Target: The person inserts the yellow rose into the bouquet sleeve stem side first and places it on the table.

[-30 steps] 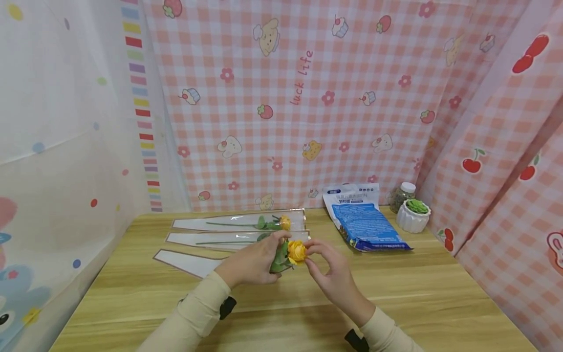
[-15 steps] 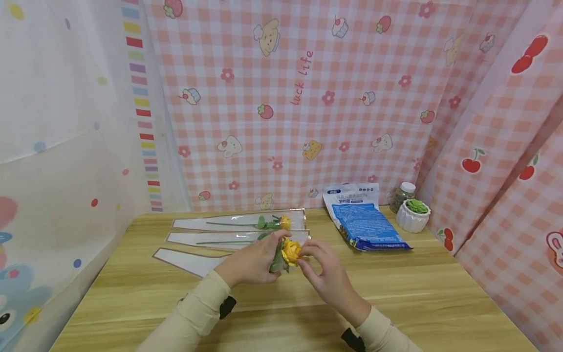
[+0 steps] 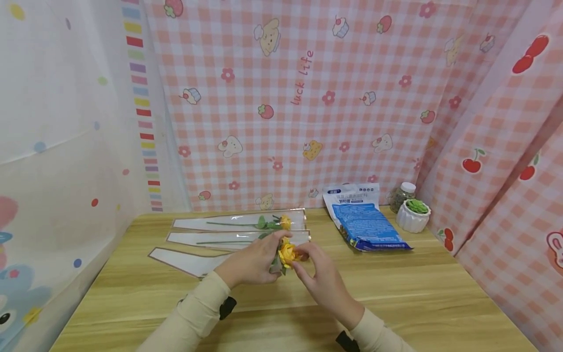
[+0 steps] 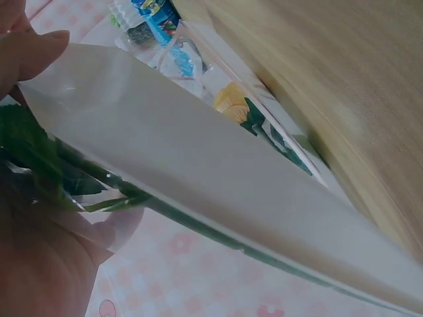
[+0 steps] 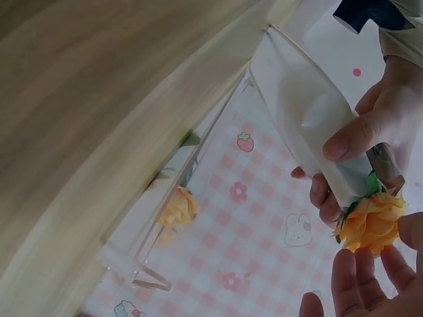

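My left hand (image 3: 252, 261) grips a long tapered flower sleeve (image 3: 189, 261), white with a clear side, near its wide end. Out of that end shows a yellow artificial rose (image 3: 288, 254) with green leaves. In the left wrist view the green stem (image 4: 225, 234) runs along the sleeve (image 4: 198, 152). My right hand (image 3: 325, 283) pinches the bloom's petals between thumb and fingers. The right wrist view has the fingertips against the underside of the bloom (image 5: 373, 224), while the left thumb presses on the sleeve's white face (image 5: 310, 99).
Two more sleeved yellow roses (image 3: 246, 224) lie behind the hands on the wooden table (image 3: 418, 293). To the right lies a blue and white pouch (image 3: 367, 220). Beside it stand a lidded jar (image 3: 402, 195) and a white-potted succulent (image 3: 413, 217). Checked cloth (image 3: 286, 127) hangs behind.
The right hand has moved left together with the bloom, closer to the left hand. The sleeve's narrow end has shifted slightly left; the left hand has hardly moved.
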A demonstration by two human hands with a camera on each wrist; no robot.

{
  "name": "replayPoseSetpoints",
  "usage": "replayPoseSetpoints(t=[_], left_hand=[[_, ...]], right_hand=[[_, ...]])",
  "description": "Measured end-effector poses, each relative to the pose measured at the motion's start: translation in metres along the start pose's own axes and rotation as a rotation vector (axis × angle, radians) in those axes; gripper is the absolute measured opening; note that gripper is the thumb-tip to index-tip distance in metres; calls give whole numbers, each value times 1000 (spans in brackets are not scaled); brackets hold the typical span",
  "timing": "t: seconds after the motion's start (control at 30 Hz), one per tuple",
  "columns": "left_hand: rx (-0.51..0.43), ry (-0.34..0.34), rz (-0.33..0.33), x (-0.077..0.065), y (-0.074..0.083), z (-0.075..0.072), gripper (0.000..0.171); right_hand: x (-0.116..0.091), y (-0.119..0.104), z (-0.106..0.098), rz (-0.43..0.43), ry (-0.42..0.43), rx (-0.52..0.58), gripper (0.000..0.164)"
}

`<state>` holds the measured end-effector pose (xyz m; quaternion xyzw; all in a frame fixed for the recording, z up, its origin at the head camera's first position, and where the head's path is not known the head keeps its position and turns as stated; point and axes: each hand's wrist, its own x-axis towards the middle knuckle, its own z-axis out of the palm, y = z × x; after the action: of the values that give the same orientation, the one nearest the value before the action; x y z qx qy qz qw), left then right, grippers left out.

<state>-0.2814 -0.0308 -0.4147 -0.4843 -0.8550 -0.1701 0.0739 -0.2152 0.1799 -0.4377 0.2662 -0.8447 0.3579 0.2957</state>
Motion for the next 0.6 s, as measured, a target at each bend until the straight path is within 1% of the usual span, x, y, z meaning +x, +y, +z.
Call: replayPoseSetpoints(t=[0.17,0.3,0.5,0.6], left_hand=[[-26,-5,-15,0,0,0,97],[-45,2,-26,1,1,0,96],[-67,5,-32,1,1,1,100],[-81,2,-40,0,1,1,102]], right_hand=[[2,-3,2,-20,13,9,25],[2,-4,3,-14,-13,22,26],[0,-5,4,38,-57,64,31],[1,-4,4,110,-68,137,40]])
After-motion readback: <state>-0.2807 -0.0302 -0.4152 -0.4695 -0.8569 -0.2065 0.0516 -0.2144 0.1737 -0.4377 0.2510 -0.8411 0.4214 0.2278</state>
